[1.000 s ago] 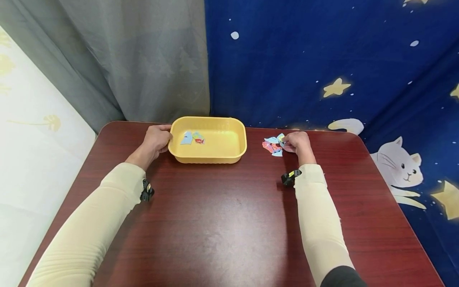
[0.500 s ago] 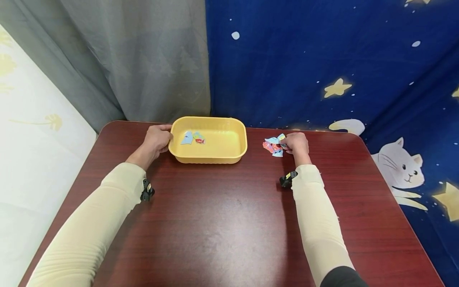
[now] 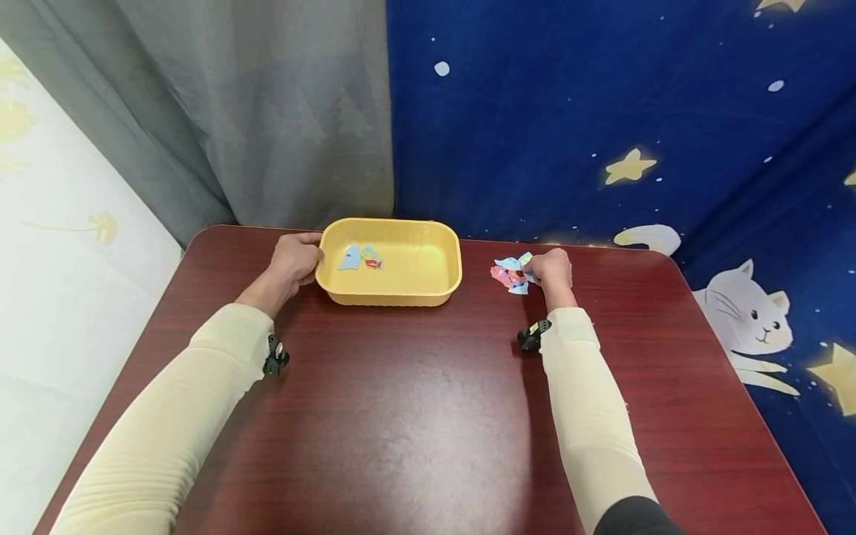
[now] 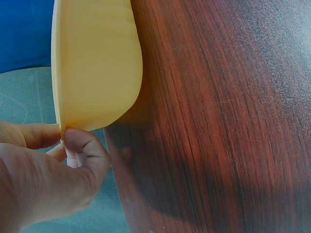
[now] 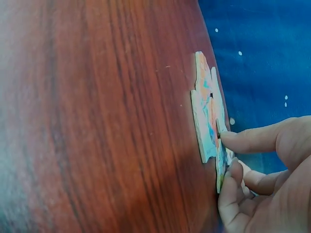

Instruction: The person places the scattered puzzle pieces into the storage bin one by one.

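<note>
My left hand [image 3: 293,260] grips the left end of a yellow plastic basin [image 3: 388,299], fingers and thumb pinching its rim [image 4: 57,73] in the left wrist view. Inside the basin lie a light-blue puzzle piece [image 3: 350,258] and a green-and-red one [image 3: 373,259]. Right of the basin, several colourful puzzle pieces [image 3: 510,276] lie close together on the table. My right hand [image 3: 555,270] is at the right side of this cluster. In the right wrist view, its fingers and thumb pinch a thin puzzle piece [image 5: 219,167] at the cluster's near end, partly hidden by the fingertips.
The dark red wooden table [image 3: 401,401] stretches out in front of me. Behind its far edge hang a grey curtain [image 3: 281,111] and a blue star-patterned curtain [image 3: 508,134]. Both basin and pieces are near that far edge.
My right hand has shifted slightly left, further onto the puzzle pieces, and its forearm has swung a little left. The left hand and the basin stay in place.
</note>
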The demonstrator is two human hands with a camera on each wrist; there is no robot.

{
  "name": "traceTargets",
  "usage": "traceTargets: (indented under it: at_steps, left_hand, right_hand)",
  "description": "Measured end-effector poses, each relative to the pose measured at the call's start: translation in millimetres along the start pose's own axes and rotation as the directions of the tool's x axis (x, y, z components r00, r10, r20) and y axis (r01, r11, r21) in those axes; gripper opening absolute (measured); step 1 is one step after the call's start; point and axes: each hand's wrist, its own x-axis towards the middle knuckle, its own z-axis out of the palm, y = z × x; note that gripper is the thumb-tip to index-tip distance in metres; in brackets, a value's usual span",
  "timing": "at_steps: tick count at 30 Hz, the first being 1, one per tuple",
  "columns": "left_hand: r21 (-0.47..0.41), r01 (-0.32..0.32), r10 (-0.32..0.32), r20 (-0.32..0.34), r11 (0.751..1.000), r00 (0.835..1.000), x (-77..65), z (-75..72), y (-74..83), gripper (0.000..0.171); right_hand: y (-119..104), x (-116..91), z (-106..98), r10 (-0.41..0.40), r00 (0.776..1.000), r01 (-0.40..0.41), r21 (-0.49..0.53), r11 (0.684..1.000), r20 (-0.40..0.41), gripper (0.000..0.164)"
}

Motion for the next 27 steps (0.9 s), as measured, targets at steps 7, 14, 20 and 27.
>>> traceTargets:
  at_steps: [7, 14, 20, 27]
  left_hand:
    - [-0.006, 0.001, -0.001, 0.0, 1.0, 1.0, -0.2, -0.1, 0.8, 0.049]
    - [-0.001, 0.005, -0.005, 0.006, 1.0, 1.0, 0.8, -0.4, 0.5, 0.049]
    - [0.0, 0.0, 0.0, 0.001, 1.0, 1.0, 1.7, -0.5, -0.8, 0.049]
    - [0.007, 0.003, -0.003, 0.004, 1.0, 1.0, 1.5, -1.1, 0.3, 0.05]
  right_hand:
    - [5.3, 3.0, -4.7, -0.028, 1.0, 0.028, 0.087, 0.996, -0.004, 0.037]
    - [6.6, 10.2, -8.0, 0.022, 0.996, -0.046, 0.304, 0.952, 0.081, 0.028]
    - [4.1, 6.7, -15.9, -0.003, 0.987, -0.065, 0.416, 0.907, 0.161, 0.039]
    - [-2.6, 0.0, -28.2, -0.085, 0.968, -0.014, 0.39, 0.921, 0.235, 0.052]
